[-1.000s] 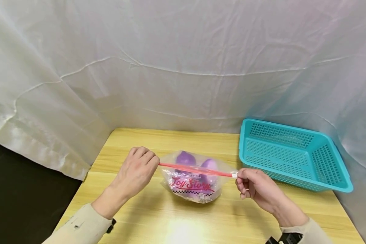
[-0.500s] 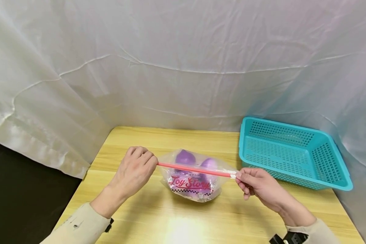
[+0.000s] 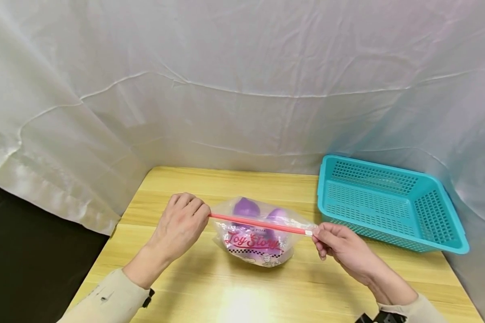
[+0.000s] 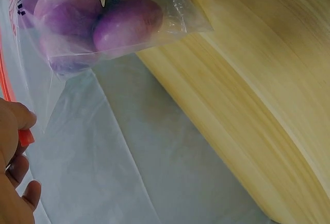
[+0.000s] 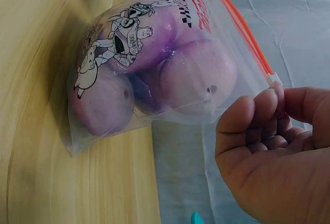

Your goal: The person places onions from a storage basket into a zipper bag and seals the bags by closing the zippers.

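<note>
A clear zip bag (image 3: 252,251) with red "Toy Story" print and cartoon figures stands in the middle of the wooden table. Several rounded purple things (image 5: 198,74) fill it, pale in places, some with a small dark hole. Its red zip strip (image 3: 258,223) is stretched straight between both hands. My left hand (image 3: 182,224) pinches the strip's left end between thumb and fingers, the red tip poking out in the left wrist view. My right hand (image 3: 343,246) pinches the bag's right top corner at the white slider (image 5: 273,79), its other fingers curled in.
An open turquoise basket (image 3: 365,204) with perforated walls stands at the table's back right, close behind my right hand. A pale cloth curtain (image 3: 242,112) hangs along the back and sides. The wooden table (image 3: 210,287) ends at a dark area on the left.
The red strip, slightly spread a second ago, now shows as one narrow line. My right hand's lower fingers have curled in more. Hands and bag have barely shifted.
</note>
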